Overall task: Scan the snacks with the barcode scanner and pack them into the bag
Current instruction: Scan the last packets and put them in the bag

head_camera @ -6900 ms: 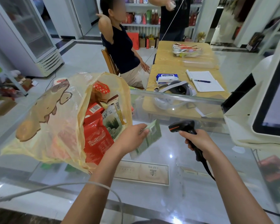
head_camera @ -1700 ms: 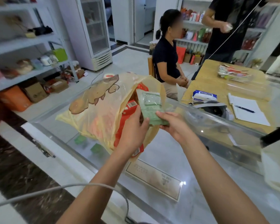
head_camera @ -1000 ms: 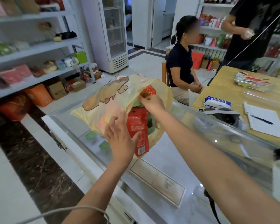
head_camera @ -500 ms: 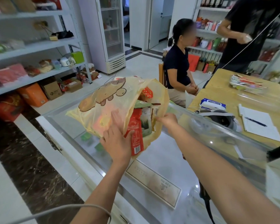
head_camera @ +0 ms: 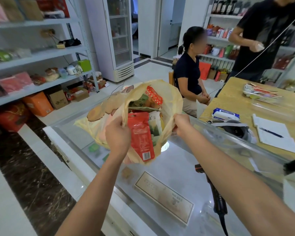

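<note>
Left hand (head_camera: 117, 135): fingers curled on the left rim of the yellow bag (head_camera: 173, 101). The bag lies on the glass tabletop (head_camera: 177, 160) near its left edge, mouth toward me.

In the mouth:
- 1 red pouch (head_camera: 140, 133), barcode label at its lower end, print too small to read
- 1 white-green pack (head_camera: 155, 122)
- 1 red dotted pack (head_camera: 154, 97)
- green packs behind, count unclear

Right hand (head_camera: 181, 124): pinches the right rim. Then bare glass, then 1 barcode scanner (head_camera: 217, 196) lying under my right forearm.

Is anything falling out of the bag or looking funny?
Yes: the red packet pokes out of the mouth of the yellow bag, between the left hand and right hand gripping its rim. It might slip out.
</note>
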